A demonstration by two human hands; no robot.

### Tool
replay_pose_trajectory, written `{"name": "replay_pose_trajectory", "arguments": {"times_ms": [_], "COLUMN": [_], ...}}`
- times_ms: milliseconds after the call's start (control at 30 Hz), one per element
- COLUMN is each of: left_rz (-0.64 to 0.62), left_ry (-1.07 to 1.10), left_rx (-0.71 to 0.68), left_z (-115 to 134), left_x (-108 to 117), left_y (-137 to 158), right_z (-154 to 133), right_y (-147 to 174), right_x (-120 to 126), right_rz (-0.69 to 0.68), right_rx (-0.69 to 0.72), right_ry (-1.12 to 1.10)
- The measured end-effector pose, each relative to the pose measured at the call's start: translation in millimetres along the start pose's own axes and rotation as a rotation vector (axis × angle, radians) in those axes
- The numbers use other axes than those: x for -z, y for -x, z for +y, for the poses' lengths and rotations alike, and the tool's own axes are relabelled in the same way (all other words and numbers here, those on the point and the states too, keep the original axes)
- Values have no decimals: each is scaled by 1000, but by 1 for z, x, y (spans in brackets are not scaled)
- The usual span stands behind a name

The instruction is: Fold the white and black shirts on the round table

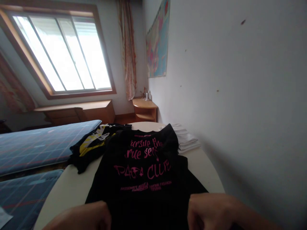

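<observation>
White stack point(188, 140) (folded) — nr blk shirt point(146, 175)

We see pink lettering point(133, 172) on a black shirt point(148, 207), and yellow and white patches point(88, 145) on another black garment point(80, 162). Our mattress point(48, 143) is blue with reddish lines point(43, 136), our tabletop point(209, 172) cream.

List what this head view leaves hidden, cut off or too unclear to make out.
In the head view:
Left hand and right hand: fingers mostly hidden behind the backs of the hands.
Black shirt: near end cut off by the bottom edge.
Window: outdoors lost to glare.
Wall map: lettering too small.
Corner-shelf items: small, blurred.
</observation>
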State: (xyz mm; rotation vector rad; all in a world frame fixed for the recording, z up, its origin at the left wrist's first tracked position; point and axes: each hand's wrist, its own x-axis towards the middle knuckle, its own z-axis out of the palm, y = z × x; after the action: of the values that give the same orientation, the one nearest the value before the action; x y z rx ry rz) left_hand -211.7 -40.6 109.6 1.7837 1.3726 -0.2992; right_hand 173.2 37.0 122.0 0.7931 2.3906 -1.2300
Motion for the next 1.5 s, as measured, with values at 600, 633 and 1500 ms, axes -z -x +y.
{"name": "replay_pose_trajectory", "arguments": {"times_ms": [600,633,1500], "left_rz": [643,604,800], "left_ry": [-272,-256,-99], "left_rx": [-26,-28,-76], "left_z": [-61,-60,-81], "left_x": [18,18,59], "left_y": [-41,-35,-62], "right_z": [52,49,55], "right_y": [-15,-12,-54], "right_x": [20,21,72], "right_rz": [731,708,936], "right_rx": [-168,-179,-150], "right_ry": [360,355,586]}}
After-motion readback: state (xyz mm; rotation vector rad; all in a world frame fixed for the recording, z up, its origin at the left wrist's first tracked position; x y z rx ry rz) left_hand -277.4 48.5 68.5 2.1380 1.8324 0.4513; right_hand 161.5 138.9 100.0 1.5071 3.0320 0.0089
